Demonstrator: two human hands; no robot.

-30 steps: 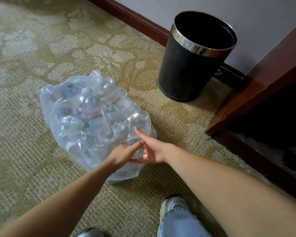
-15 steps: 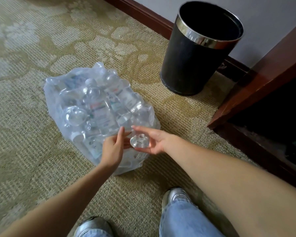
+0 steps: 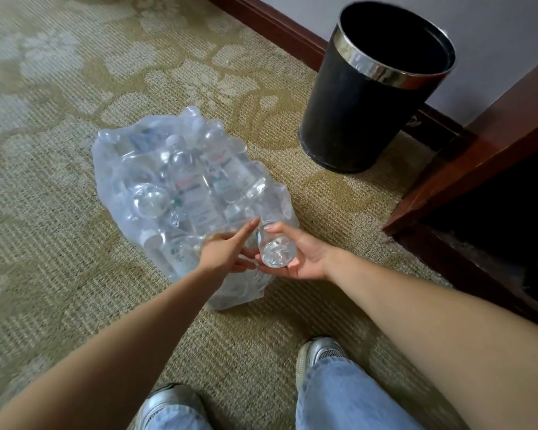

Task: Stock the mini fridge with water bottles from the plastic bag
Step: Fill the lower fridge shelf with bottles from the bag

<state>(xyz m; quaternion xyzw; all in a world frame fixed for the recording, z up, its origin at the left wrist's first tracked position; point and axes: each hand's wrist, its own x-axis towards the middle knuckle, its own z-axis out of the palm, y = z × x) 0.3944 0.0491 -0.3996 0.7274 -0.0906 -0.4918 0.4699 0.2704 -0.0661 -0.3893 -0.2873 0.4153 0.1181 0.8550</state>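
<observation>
One water bottle (image 3: 277, 251) sits in my right hand (image 3: 306, 259), thumb curled over it, at the near edge of the plastic bag (image 3: 128, 169) on the carpet (image 3: 75, 274). My left hand (image 3: 225, 252), fingers (image 3: 246, 229) straight, touches the bag beside it.

bottle labels (image 3: 193, 189) unreadable through bag (image 3: 106, 156); cabinet interior (image 3: 497, 218) dark

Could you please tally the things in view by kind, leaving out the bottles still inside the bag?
Bag: 1
Bottle, held in the right hand: 1
Bin: 1
Shoes, left and right: 2
Total: 5
</observation>
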